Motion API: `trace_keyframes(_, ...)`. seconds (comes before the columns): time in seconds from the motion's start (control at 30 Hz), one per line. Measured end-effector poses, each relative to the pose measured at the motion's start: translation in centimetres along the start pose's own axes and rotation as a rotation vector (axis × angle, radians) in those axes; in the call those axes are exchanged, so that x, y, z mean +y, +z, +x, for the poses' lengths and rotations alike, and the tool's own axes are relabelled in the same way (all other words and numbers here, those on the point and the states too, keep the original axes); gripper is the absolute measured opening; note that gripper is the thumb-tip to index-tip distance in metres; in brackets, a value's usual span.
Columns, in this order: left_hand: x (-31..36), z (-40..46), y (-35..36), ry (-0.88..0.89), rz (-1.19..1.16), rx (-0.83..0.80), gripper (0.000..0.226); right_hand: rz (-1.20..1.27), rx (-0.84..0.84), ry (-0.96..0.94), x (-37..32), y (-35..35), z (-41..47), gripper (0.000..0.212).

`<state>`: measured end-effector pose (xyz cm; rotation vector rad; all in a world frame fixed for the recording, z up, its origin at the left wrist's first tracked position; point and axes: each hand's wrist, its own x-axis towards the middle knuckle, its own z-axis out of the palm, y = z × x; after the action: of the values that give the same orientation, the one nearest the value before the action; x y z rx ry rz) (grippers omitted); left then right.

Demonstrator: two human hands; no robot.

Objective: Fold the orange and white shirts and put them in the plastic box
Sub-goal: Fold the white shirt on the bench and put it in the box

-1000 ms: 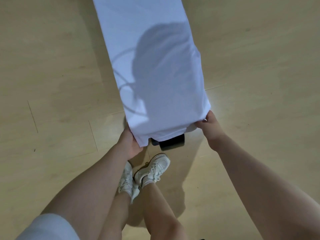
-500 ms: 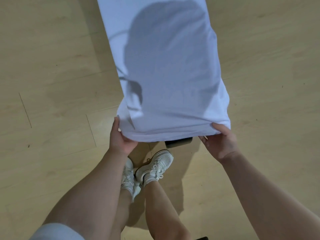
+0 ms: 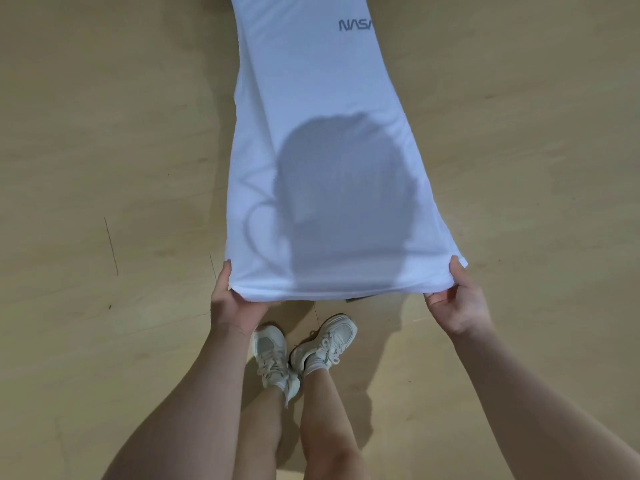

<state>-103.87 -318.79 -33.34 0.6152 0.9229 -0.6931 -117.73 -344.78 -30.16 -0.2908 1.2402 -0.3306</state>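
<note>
While the left hand (image 3: 232, 308) pinches the near left corner of the white shirt (image 3: 322, 140), the fold is midway: the shirt lies as a long narrow strip on the wooden floor (image 3: 104, 133), its near hem lifted above the sneakers (image 3: 301, 351). Next, that hem should probably travel away toward the grey NASA print (image 3: 355, 25), kept level. The right hand (image 3: 453, 303) grips the right corner.
</note>
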Motion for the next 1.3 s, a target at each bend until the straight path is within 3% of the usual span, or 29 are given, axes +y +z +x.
trace_keyframes(0.17, 2.2, -2.0, 1.1, 0.087, -0.042, 0.156, 0.031, -0.084, 0.073, -0.027, -1.5, 0.8, -2.6, 0.015)
trace_keyframes(0.4, 4.5, -6.8, 4.7, 0.053, 0.204, 0.401, 0.031, -0.339, 0.33, -0.126, -3.3, 3.7, -6.6, 0.028)
trace_keyframes(0.5, 5.4, -9.3, 6.9, 0.197, 0.34, 0.563, 0.021, -0.39, 0.344, -0.189, -4.8, 5.2, -8.3, 0.032)
trace_keyframes(0.63, 7.1, -11.2, 10.6, 0.294, 0.364, 0.657, 0.019, -0.541, 0.331, -0.281, -7.0, 8.2, -9.5, 0.03)
trace_keyframes(0.73, 8.5, -10.7, 13.7, 0.409, 0.429, 0.614, 0.028, -0.559, 0.361, -0.347, -8.2, 11.1, -8.5, 0.011)
trace_keyframes(0.87, 10.5, -9.1, 18.4, 0.489, 0.398, 0.344, 0.014, -0.587, 0.336, -0.435, -9.5, 15.4, -6.2, 0.041)
trace_keyframes(0.9, 11.0, -8.3, 19.5, 0.48, 0.422, 0.303, 0.021, -0.583, 0.315, -0.444, -9.9, 16.4, -5.5, 0.041)
trace_keyframes(0.97, 12.2, -6.6, 22.0, 0.464, 0.433, 0.259, 0.024, -0.616, 0.252, -0.43, -10.8, 18.6, -4.0, 0.019)
trace_keyframes(1.03, 13.1, -4.3, 24.0, 0.412, 0.428, 0.238, 0.023, -0.689, 0.192, -0.381, -11.9, 20.8, -2.4, 0.023)
trace_keyframes(1.1, 14.1, -2.2, 26.2, 0.379, 0.527, 0.265, 0.037, -0.725, 0.162, -0.34, -12.9, 23.2, -1.2, 0.024)
trace_keyframes(1.17, 15.9, 1.1, 27.4, 0.427, 0.462, 0.373, 0.042, -0.733, 0.144, -0.302, -14.0, 25.7, 0.0, 0.028)
trace_keyframes(1.23, 17.2, 2.7, 29.8, 0.504, 0.753, 0.406, 0.047, -0.764, 0.111, -0.277, -14.9, 28.4, 1.9, 0.034)
trace_keyframes(1.3, 19.0, 5.2, 31.6, 0.502, 0.944, 0.486, 0.046, -0.953, 0.082, -0.29, -15.4, 30.8, 4.6, 0.04)
